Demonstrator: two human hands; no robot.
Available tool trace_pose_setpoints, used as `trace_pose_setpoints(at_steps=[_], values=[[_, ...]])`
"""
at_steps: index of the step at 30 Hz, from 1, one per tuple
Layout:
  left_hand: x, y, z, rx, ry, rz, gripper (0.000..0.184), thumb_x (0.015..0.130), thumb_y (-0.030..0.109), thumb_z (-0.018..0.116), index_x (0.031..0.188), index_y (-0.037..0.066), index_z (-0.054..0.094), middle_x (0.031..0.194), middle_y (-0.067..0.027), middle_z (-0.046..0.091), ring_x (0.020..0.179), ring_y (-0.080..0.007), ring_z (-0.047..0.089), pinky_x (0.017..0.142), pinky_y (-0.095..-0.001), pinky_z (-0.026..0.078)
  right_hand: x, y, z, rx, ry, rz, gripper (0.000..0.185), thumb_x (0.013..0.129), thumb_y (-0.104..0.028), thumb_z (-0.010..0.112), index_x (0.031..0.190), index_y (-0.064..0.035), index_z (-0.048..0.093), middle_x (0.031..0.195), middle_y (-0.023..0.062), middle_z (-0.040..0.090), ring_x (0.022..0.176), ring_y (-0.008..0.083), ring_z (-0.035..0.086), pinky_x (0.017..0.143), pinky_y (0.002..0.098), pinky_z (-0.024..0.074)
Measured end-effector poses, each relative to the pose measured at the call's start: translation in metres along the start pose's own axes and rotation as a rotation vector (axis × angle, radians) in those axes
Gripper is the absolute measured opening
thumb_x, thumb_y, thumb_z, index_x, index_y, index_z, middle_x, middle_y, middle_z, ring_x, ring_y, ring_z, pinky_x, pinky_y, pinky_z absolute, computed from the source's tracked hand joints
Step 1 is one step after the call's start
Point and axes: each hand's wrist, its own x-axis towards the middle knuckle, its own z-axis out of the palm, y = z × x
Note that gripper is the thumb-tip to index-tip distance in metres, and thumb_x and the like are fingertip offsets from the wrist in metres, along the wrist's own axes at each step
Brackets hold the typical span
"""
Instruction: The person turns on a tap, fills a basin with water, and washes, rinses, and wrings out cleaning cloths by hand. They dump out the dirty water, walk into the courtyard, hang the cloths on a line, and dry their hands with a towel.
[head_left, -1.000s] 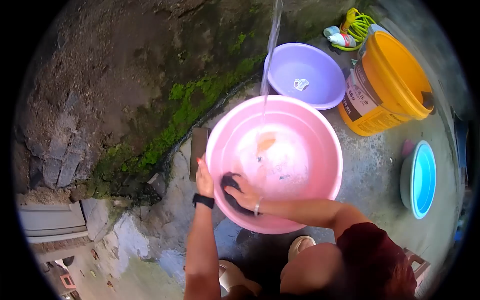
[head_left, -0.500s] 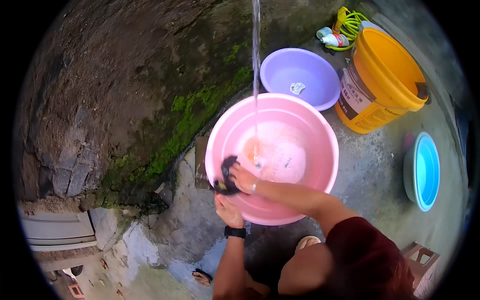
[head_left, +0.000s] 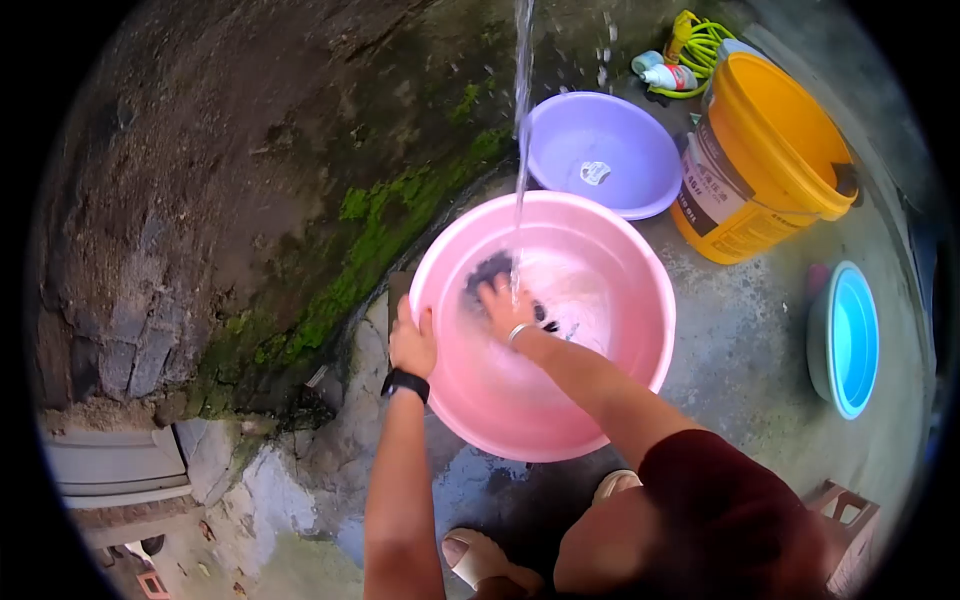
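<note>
Inside the pink basin (head_left: 640, 300), my right hand (head_left: 510, 310), with a bracelet at the wrist, presses on a dark, soft-looking cloth (head_left: 490, 268). Motion smears the cloth, so its exact kind does not show; dark bits of it also appear right of the fingers. Running water (head_left: 522, 110) falls from above onto the cloth and hand. My left hand (head_left: 413, 345), above a black wristband, grips the basin's left rim, thumb on the inner side. Shallow, stirred water covers the basin's bottom.
Behind the basin stand a purple basin (head_left: 645, 195) and a yellow bucket (head_left: 740, 225). A blue basin (head_left: 820, 350) leans at right. Bottles (head_left: 668, 77) and a green hose (head_left: 705, 45) lie at the back. A mossy wall (head_left: 350, 240) borders the left.
My right hand has moved the dark cloth from the basin's left rim down into its middle. My left hand has left the cloth and gone up-left to the rim. Droplets now splash around the stream.
</note>
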Motion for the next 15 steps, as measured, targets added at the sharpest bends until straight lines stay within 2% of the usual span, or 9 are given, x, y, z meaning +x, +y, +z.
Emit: trace_pose_setpoints(at_steps=[1,2,4,5,6,8,10,11,15], values=[[-0.017,-0.011,0.005,0.033,0.02,-0.034,0.048,0.087,0.029,0.049,0.123,0.001,0.038,0.095,-0.0313,0.057,0.084,-0.0474,0.055,0.073,-0.0508,0.044,-0.013,-0.01,0.012,-0.064,0.06,-0.252,0.044,0.077,-0.028,0.054,0.117,-0.0148,0.043,0.122,0.0144,0.043,0.112,0.0359,0.041,0.087,0.0545,0.0344],[-0.042,-0.012,0.001,0.042,0.05,-0.06,0.048,0.084,0.025,0.052,0.122,-0.001,0.037,0.095,-0.0313,0.057,0.085,-0.0471,0.056,0.075,-0.0502,0.044,-0.032,-0.026,-0.01,0.022,-0.118,-0.359,0.049,0.07,-0.027,0.062,0.114,-0.0121,0.049,0.118,0.0183,0.045,0.11,0.039,0.043,0.09,0.0512,0.0354],[-0.08,-0.031,-0.015,-0.074,-0.015,-0.051,0.054,0.079,0.02,0.057,0.122,-0.004,0.034,0.095,-0.0307,0.058,0.09,-0.0455,0.056,0.08,-0.0476,0.044,-0.059,-0.038,0.032,0.651,-0.102,-0.408,0.045,0.07,-0.02,0.062,0.113,-0.0143,0.053,0.113,0.0165,0.049,0.112,0.0371,0.042,0.089,0.0504,0.0364],[-0.091,-0.052,-0.02,-0.067,-0.097,-0.058,0.056,0.075,0.02,0.062,0.12,-0.003,0.038,0.095,-0.0256,0.061,0.089,-0.0395,0.059,0.081,-0.0431,0.046,-0.074,-0.051,0.012,0.699,0.025,-0.472,0.043,0.071,-0.017,0.061,0.113,-0.0159,0.054,0.114,0.0152,0.049,0.111,0.036,0.043,0.087,0.0484,0.0375],[-0.092,-0.079,-0.013,-0.465,-0.159,-0.027,0.052,0.069,0.019,0.068,0.111,-0.003,0.047,0.094,-0.0187,0.063,0.084,-0.0299,0.062,0.078,-0.0358,0.048,-0.089,-0.066,-0.023,0.743,0.146,-0.535,0.041,0.071,-0.015,0.06,0.112,-0.0175,0.055,0.115,0.0138,0.049,0.111,0.0348,0.044,0.086,0.0463,0.0387],[-0.088,-0.062,-0.03,-0.57,-0.19,-0.191,0.041,0.066,0.012,0.071,0.1,-0.004,0.055,0.09,-0.0141,0.064,0.082,-0.0224,0.061,0.074,-0.0311,0.048,-0.075,-0.084,-0.064,0.252,0.273,-0.848,0.043,0.073,-0.013,0.059,0.115,-0.021,0.054,0.123,0.0091,0.045,0.112,0.0312,0.044,0.085,0.0416,0.0408],[-0.075,-0.016,-0.035,-0.718,-0.001,-0.281,0.033,0.065,0.005,0.07,0.094,-0.005,0.058,0.087,-0.0132,0.064,0.079,-0.0198,0.061,0.073,-0.0308,0.048,-0.027,-0.094,-0.082,0.058,0.259,-1.001,0.044,0.076,-0.014,0.056,0.118,-0.0226,0.052,0.127,0.0036,0.043,0.109,0.028,0.046,0.086,0.0405,0.0411],[-0.073,-0.03,-0.022,-0.342,0.038,-0.308,0.029,0.064,-0.002,0.067,0.092,-0.006,0.059,0.085,-0.0123,0.065,0.076,-0.0185,0.061,0.072,-0.0317,0.048,0.003,-0.094,-0.082,-0.091,0.253,-0.999,0.041,0.075,-0.015,0.055,0.115,-0.0221,0.053,0.125,0.0033,0.045,0.108,0.0289,0.047,0.085,0.0405,0.0411],[-0.09,-0.038,0.012,-0.775,0.181,-0.413,0.029,0.062,-0.006,0.063,0.09,-0.009,0.058,0.086,-0.0143,0.064,0.074,-0.0208,0.061,0.07,-0.0314,0.048,0.084,-0.045,-0.091,-0.341,0.384,-0.731,0.03,0.075,-0.017,0.054,0.105,-0.0194,0.059,0.11,0.0023,0.055,0.098,0.0264,0.052,0.08,0.0414,0.0426]])
